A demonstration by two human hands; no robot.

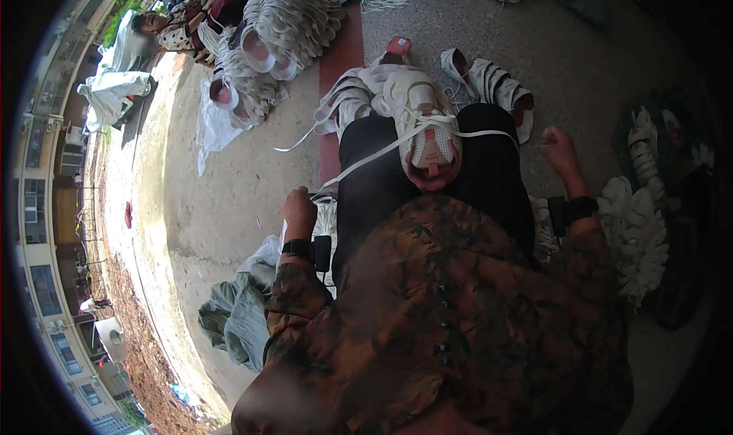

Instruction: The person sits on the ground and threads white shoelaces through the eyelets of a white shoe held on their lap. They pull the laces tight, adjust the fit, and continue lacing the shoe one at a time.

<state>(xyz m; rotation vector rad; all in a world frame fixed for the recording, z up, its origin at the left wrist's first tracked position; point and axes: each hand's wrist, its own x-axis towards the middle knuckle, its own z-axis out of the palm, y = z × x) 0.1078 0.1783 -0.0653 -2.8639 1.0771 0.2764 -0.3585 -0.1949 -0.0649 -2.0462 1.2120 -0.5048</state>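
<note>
A cream shoe upper (418,103) with mesh and pink parts lies between my dark-trousered thighs, its pink-lined opening toward my body. A white shoelace (374,157) is threaded through it and spreads out to both sides. My left hand (300,212) is closed beside my left thigh, where one lace end runs up to its fingers. Out past my right knee, my right hand (561,154) is closed in a pinch. The other lace end crosses that knee toward it, but the last stretch is hard to see.
More shoe uppers (489,84) lie beyond my knees. Large stacks of uppers (290,26) stand at the far left, near a seated person (187,34). Another pile of uppers (632,232) is at my right. A grey-green cloth or sack (237,313) lies at my left.
</note>
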